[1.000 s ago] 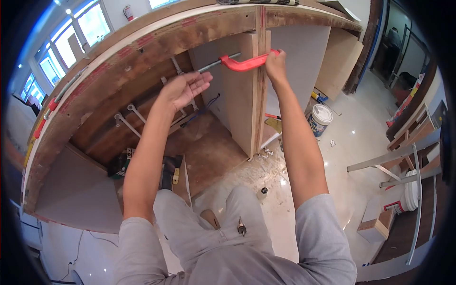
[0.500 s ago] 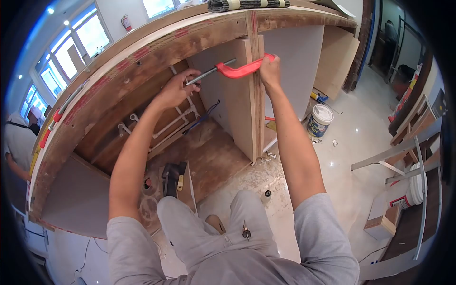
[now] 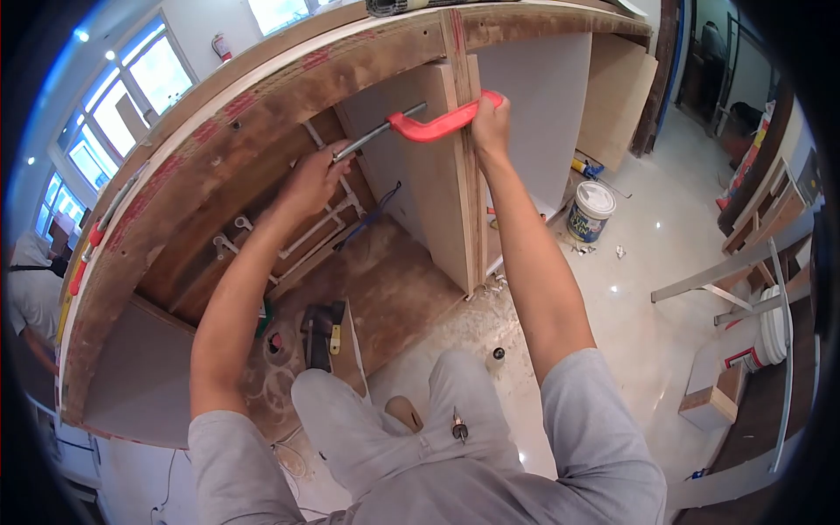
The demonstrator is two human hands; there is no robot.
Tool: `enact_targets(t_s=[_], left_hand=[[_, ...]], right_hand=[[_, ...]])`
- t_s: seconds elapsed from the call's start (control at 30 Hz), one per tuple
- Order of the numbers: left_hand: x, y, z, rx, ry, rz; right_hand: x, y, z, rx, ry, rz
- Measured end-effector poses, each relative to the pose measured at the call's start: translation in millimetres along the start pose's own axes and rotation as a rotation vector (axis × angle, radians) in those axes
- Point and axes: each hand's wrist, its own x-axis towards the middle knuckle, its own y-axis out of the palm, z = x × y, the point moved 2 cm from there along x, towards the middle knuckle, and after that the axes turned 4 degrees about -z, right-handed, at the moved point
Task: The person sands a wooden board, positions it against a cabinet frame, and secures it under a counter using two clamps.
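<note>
A red C-clamp (image 3: 435,128) spans the upright wooden divider (image 3: 452,201) in the middle of the cabinet frame. My right hand (image 3: 491,124) is closed around the far right end of its red frame, against the divider's right side. On the left, my left hand (image 3: 317,177) is closed on the outer end of the clamp's steel screw, near the sliding handle. The screw runs through the red frame toward the divider's left face. Above both hands curves the worn wooden top rail (image 3: 289,80) of the cabinet.
White pipes (image 3: 308,234) and a blue cable (image 3: 372,217) are inside the cabinet. A paint bucket (image 3: 591,213) stands on the floor to the right, near metal legs (image 3: 713,271). Another red clamp (image 3: 85,255) lies along the left top. Another person (image 3: 35,297) is at far left.
My left hand has turned around the screw end and shifted slightly left and down. My right hand keeps its hold on the clamp's frame. The view has shifted slightly.
</note>
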Motion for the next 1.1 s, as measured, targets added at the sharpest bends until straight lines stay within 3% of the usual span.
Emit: enact_targets(t_s=[0.13, 0.23, 0.33, 0.37, 0.47, 0.6, 0.73, 0.83, 1.1], left_hand=[[-3, -1, -5, 0.465, 0.12, -0.096], [-9, -10, -31, 0.505, 0.049, -0.063], [-23, 25, 24, -0.145, -0.171, -0.411], [-22, 13, -25, -0.75, -0.598, -0.352], [-8, 10, -25, -1.44, -0.728, -0.356], [0, 23, -14, -1.615, -0.785, -0.578], [0, 21, -17, -1.735, -0.784, -0.382], [1, 16, -19, -1.68, -0.854, -0.331], [-2, 19, -14, -1.584, -0.737, -0.26]], right_hand=[[-2, -5, 6, -0.05, -0.016, -0.006], [8, -3, -9, -0.055, -0.009, 0.098], [16, -3, -10, -0.071, -0.031, 0.154], [14, -4, -10, -0.085, -0.035, 0.154], [3, -3, -1, 0.005, -0.011, 0.067], [1, -7, 4, -0.038, -0.058, 0.071], [3, -5, 2, -0.041, -0.074, 0.069], [4, -3, -3, 0.011, -0.057, 0.076], [5, 0, -8, 0.047, 0.007, 0.078]])
